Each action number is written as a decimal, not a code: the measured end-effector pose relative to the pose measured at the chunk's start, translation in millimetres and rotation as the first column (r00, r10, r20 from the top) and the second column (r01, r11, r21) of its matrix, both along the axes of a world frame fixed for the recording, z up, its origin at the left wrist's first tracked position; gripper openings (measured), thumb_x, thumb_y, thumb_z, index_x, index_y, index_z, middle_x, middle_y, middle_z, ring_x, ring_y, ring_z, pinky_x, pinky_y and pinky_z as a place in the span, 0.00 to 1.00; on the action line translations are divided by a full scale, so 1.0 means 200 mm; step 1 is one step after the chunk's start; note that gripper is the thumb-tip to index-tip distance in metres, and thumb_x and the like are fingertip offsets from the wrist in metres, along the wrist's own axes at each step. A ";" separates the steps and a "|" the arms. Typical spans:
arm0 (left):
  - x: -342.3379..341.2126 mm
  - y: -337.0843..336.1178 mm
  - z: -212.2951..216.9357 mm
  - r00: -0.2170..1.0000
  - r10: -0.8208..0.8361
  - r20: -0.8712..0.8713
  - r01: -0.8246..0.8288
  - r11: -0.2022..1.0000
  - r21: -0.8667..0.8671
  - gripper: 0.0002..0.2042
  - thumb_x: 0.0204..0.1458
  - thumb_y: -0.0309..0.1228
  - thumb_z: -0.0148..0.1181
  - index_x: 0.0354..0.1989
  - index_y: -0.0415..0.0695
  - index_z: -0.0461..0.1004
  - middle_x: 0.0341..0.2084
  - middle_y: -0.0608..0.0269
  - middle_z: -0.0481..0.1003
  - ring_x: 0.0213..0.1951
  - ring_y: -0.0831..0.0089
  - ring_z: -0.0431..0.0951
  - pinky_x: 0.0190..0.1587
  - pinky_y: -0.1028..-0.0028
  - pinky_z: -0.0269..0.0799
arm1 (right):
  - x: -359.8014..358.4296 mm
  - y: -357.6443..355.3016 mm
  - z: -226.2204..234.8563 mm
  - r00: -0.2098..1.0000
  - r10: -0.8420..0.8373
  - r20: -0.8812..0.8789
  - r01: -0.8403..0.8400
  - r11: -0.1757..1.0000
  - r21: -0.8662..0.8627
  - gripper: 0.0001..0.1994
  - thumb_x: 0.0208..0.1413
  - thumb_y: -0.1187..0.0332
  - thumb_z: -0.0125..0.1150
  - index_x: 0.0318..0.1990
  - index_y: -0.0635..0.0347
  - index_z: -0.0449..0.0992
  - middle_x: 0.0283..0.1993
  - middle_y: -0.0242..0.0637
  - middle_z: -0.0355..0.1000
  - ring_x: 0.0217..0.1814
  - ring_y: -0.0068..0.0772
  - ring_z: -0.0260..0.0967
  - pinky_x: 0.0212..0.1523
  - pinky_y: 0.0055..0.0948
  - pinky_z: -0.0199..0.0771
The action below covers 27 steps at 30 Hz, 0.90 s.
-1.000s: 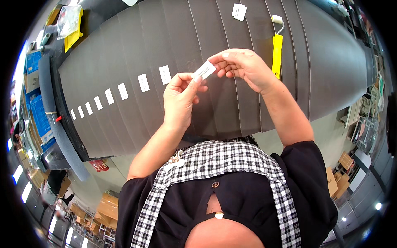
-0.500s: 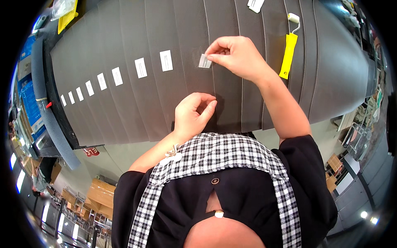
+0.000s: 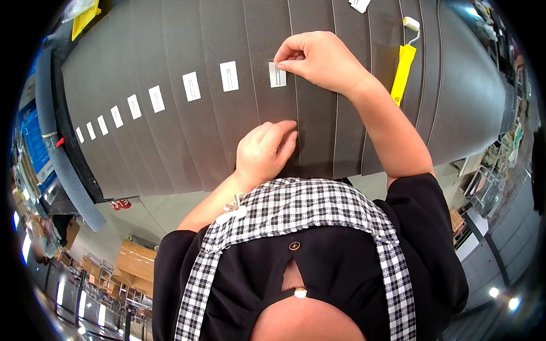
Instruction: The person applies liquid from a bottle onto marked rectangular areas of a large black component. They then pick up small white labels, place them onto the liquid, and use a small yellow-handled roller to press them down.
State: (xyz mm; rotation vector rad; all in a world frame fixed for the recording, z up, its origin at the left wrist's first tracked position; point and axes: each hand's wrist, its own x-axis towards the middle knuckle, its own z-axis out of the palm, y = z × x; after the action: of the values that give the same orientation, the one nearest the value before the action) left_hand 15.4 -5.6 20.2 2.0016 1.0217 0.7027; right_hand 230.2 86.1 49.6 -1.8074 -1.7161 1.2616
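Note:
A row of white labels (image 3: 191, 86) runs across overlapping dark grey sheets (image 3: 222, 136), each label on its own strip of sheet. Right of that row, my right hand (image 3: 324, 59) pinches the upper edge of a paler label (image 3: 277, 75), which lies against a sheet beside a seam. My left hand (image 3: 261, 150) rests lower down on the sheets, near my apron. Its fingers are curled with thumb and forefinger near each other; whatever they may hold is hidden.
A roller with a yellow handle (image 3: 403, 74) lies on the sheets at the right. More white labels (image 3: 360, 4) sit at the top edge. A grey-blue padded tube (image 3: 51, 131) borders the left end, and a yellow item (image 3: 85, 20) is at the far left.
The label in my right hand has gone from tilted to nearly straight, lying along the sheet. My left hand has shifted slightly, and the whole view has moved a little.

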 end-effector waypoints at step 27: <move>0.05 0.17 0.03 0.949 0.068 -0.308 -0.036 0.993 0.108 0.30 0.51 0.33 0.70 0.65 0.49 0.70 0.20 0.69 0.69 0.22 0.71 0.72 0.25 0.70 0.69 | -0.04 -0.08 -0.01 0.952 -0.221 0.210 0.152 0.941 0.301 0.13 0.51 0.65 0.71 0.41 0.58 0.76 0.28 0.33 0.75 0.30 0.36 0.75 0.36 0.34 0.75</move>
State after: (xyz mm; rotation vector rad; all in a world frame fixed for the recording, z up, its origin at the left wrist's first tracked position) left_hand 25.0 28.0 26.0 2.2297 1.2468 0.4807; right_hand 222.2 71.0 47.5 -1.9548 -1.6930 0.7022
